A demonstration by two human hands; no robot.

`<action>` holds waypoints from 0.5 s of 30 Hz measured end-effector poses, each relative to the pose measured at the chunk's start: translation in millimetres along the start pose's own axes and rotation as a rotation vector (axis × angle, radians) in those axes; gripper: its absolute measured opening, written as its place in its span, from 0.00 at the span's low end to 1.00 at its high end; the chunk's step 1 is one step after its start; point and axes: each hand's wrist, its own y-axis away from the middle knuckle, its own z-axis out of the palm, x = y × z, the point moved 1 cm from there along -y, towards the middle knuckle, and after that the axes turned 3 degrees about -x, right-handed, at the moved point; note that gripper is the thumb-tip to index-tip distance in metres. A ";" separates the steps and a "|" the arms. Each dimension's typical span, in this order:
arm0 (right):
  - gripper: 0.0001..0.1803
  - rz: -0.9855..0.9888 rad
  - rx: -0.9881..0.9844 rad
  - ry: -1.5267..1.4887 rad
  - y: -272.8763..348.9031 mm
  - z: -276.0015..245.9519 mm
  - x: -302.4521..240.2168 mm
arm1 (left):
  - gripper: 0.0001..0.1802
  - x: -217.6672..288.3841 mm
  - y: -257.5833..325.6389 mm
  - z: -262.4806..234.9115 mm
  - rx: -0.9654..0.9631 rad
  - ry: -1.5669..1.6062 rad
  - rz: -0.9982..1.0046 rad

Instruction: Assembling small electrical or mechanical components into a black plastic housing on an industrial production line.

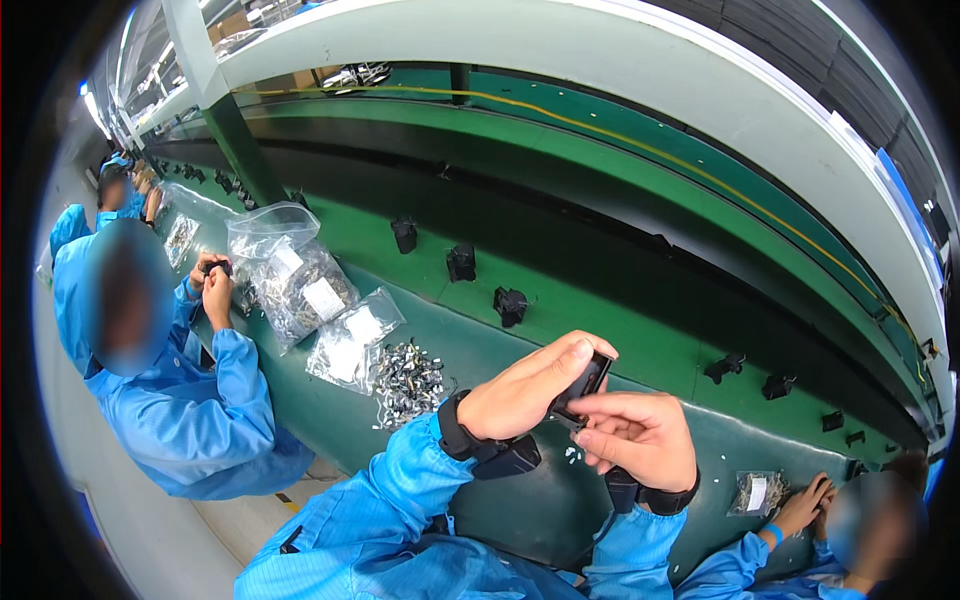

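My left hand (525, 390) grips a black plastic part (592, 378), long and boxy, raised over the green table mat. Pinched fingers of my right hand (640, 435) close on the part's lower end; whether a small piece is also between them is hidden. Both wrists wear black bands with dark modules. Left of my hands lies a loose pile of small black, white and metal pieces (410, 382). A few tiny white bits (573, 455) lie on the mat below my hands.
Clear bags of small parts (305, 290) and a flatter bag (355, 340) lie to the left. Beyond, a green and black conveyor (600, 265) carries several black parts (510, 305). Co-workers in blue sit left (190, 400) and right (740, 565); a small bag (758, 493) lies near the right one.
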 end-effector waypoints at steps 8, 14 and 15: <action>0.13 -0.119 -0.067 -0.178 -0.3 -12.2 12.8 | 0.58 5.9 5.4 3.7 -0.071 0.232 -0.020; 0.12 -0.290 -0.138 -0.589 -7.6 -15.3 26.1 | 0.59 10.9 -2.7 18.0 -0.035 -0.204 0.411; 0.12 -0.291 -0.160 -0.625 -6.6 -12.9 25.6 | 0.56 9.3 -1.9 20.0 -0.061 -0.230 0.414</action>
